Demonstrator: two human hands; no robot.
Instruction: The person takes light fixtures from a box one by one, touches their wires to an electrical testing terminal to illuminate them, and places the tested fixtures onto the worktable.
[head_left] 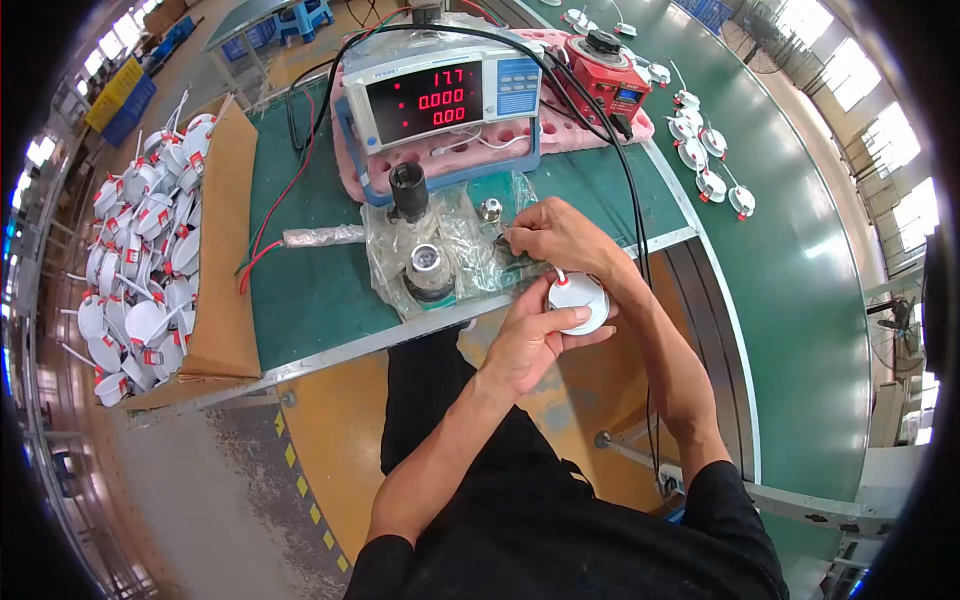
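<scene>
My left hand (525,345) holds a round white lamp unit (578,300), fingers beneath it and thumb on its face, just off the bench's front edge. A short white cable with a red piece rises from the lamp and passes behind my right hand (565,235). That hand is closed, its thumb and fingertips pinched together low over the plastic-wrapped fixture; whatever lies between them is hidden. The fixture carries a black upright socket (408,190), a second socket with a pale metal inside (428,262), and a small shiny metal dome (490,209) close to my right fingertips.
A cardboard box (225,250) heaped with similar white lamps stands at left. Behind the fixture, a meter with red digits (430,100) and a red device (605,80) rest on pink foam (380,165). Black cables (630,170) hang right. Several lamps (712,185) lie on the green conveyor (800,260).
</scene>
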